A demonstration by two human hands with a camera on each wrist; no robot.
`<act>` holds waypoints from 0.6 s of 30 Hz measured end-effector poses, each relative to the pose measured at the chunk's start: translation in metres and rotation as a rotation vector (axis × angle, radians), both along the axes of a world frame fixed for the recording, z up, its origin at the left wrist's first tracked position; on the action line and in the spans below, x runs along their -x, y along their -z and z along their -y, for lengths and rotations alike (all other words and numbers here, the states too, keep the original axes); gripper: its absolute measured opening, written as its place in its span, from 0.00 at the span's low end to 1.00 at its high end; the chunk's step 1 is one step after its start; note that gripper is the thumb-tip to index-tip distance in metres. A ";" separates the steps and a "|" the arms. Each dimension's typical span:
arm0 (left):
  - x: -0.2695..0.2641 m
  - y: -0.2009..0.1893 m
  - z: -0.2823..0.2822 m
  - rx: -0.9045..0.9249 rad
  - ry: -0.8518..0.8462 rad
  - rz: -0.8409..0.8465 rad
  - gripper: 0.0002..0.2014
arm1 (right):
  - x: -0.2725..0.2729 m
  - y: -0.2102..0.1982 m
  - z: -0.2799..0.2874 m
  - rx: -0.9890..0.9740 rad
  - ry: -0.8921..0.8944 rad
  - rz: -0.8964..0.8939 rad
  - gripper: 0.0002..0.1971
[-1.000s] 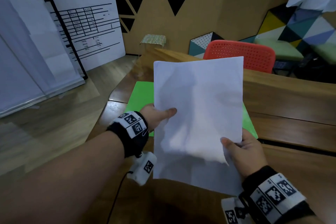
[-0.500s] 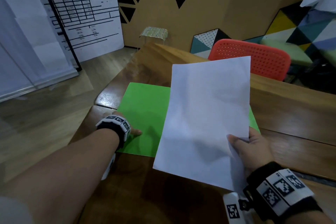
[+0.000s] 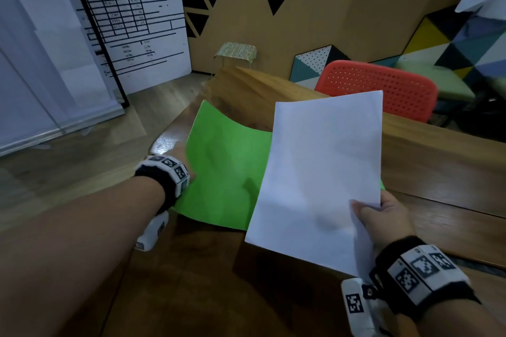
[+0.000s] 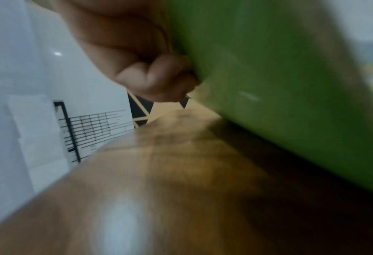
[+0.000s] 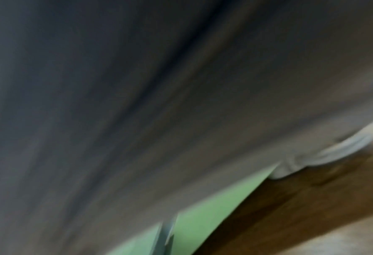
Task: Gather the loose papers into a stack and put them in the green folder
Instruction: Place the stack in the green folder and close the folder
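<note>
Half a second ago the green folder lay flat on the table with the left hand resting at its edge; now its top cover is lifted and bends up in a curve. Nearest, at about 5 o'clock in the head view, the right hand (image 3: 383,216) pinches the stack of papers (image 3: 320,172) by its lower right corner, thumb on top. The stack hangs in the air, tilted, above the right part of the folder, likely kept up and out of the way so the cover can swing open under it. The right wrist view is mostly filled by the dim underside of the sheets, with a strip of green below. At about 9 o'clock the left hand (image 3: 182,154) is mostly hidden behind the cover, but the left wrist view shows its fingers (image 4: 159,75) curled and pinching the left edge of the green folder (image 3: 224,167). That grip looks meant to open a gap for the sheets. The folder sits on the wooden table (image 3: 451,172). Farther off, at about 1 o'clock, a red chair (image 3: 383,85) stands behind the table. At 11 o'clock a white board (image 3: 142,35) with a black grid leans by the wall.
</note>
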State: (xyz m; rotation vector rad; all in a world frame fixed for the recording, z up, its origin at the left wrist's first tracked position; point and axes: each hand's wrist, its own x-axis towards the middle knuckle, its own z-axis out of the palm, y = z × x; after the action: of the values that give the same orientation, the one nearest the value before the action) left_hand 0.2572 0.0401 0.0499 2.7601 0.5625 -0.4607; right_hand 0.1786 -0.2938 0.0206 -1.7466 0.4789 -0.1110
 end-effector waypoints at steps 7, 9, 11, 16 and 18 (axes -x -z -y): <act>0.043 -0.081 0.001 0.181 0.145 0.111 0.28 | 0.046 -0.030 0.011 0.024 0.043 -0.062 0.11; 0.068 -0.104 0.008 0.200 0.210 0.110 0.27 | 0.065 -0.029 0.010 0.026 0.026 -0.122 0.10; 0.093 -0.119 0.015 0.184 0.279 0.111 0.27 | 0.085 -0.027 0.006 0.022 -0.002 -0.170 0.10; 0.162 -0.143 0.029 0.176 0.362 0.027 0.25 | 0.140 -0.005 -0.012 0.004 -0.033 -0.252 0.11; 0.186 -0.146 0.033 0.166 0.385 0.016 0.24 | 0.160 0.004 -0.019 -0.006 -0.047 -0.305 0.09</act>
State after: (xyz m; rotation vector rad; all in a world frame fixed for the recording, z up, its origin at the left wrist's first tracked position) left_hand 0.0713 0.0068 0.1960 2.7057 -0.0186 -0.5402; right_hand 0.0183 -0.2748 0.0163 -1.7751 0.6576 0.1926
